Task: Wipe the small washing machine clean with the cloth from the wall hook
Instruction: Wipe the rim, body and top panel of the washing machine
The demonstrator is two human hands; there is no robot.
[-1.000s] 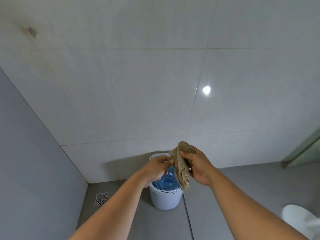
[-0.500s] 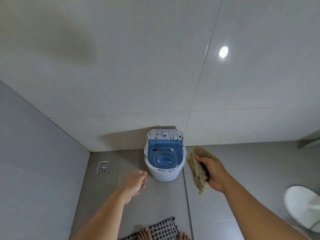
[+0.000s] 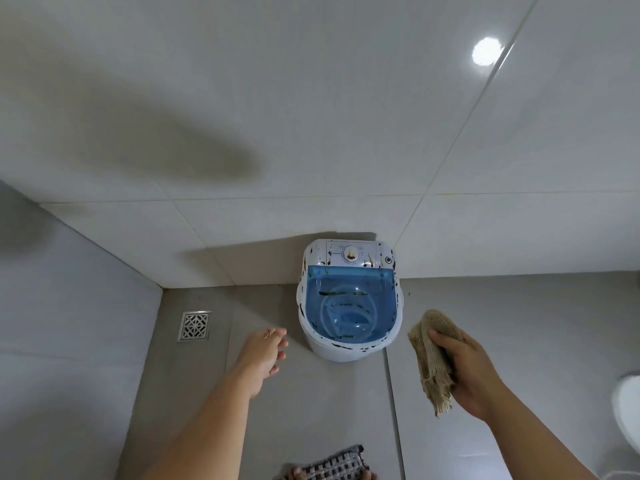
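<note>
The small washing machine (image 3: 349,299) stands on the floor against the tiled wall, white with a blue see-through lid and dark smears on its rim and panel. My right hand (image 3: 465,370) grips a coarse tan cloth (image 3: 433,355) just right of the machine, the cloth hanging down with a frayed end. My left hand (image 3: 263,353) hovers left of the machine's base, fingers loosely apart and holding nothing.
A square metal floor drain (image 3: 194,325) lies near the left wall corner. A checked mat (image 3: 332,467) and toes show at the bottom edge. A white rounded fixture (image 3: 628,414) sits at the right edge. Grey floor tiles (image 3: 519,323) spread around the machine.
The view tipped down from the wall to the floor. My left hand let go of the cloth and dropped to the left; my right hand carried the cloth down beside the machine.
</note>
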